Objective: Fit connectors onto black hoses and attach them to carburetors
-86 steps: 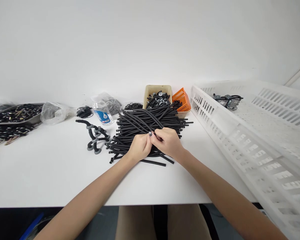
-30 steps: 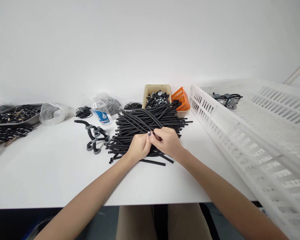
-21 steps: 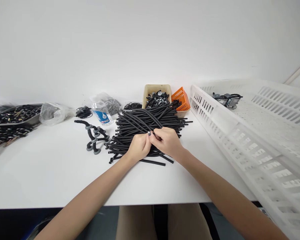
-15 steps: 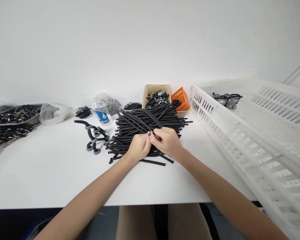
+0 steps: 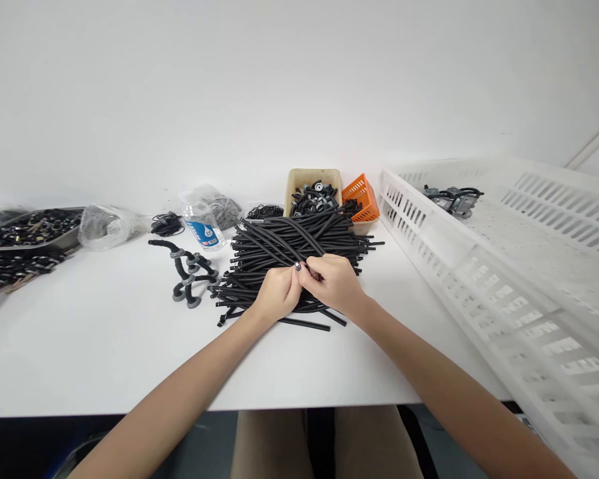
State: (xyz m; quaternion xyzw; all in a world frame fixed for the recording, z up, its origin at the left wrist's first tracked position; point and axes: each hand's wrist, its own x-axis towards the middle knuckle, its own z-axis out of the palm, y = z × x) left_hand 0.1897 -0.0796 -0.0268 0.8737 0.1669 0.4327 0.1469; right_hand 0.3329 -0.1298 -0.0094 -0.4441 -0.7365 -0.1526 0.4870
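Both hands are closed and meet knuckle to knuckle over the near part of a pile of black rubber hoses (image 5: 264, 249). My left hand (image 5: 278, 293) has its thumb pressed against its curled fingers. My right hand (image 5: 335, 283) is clenched beside it, thumb toward the left one. A small shiny dark piece (image 5: 298, 266) shows where the thumbs come together; its kind is unclear. Whatever the fingers grip is mostly hidden, with a bit of black visible at the right thumb. Left of the pile lie joined short black hoses with grey round fittings (image 5: 192, 271).
Behind the pile stand a cream bin (image 5: 313, 174) of grey-black fittings and an orange basket (image 5: 363, 193). A large white crate (image 5: 429, 246) holding metal parts (image 5: 454, 199) fills the right. A labelled plastic bottle (image 5: 203, 229), plastic bag (image 5: 107, 226) and parts tray (image 5: 72, 234) are leftward.
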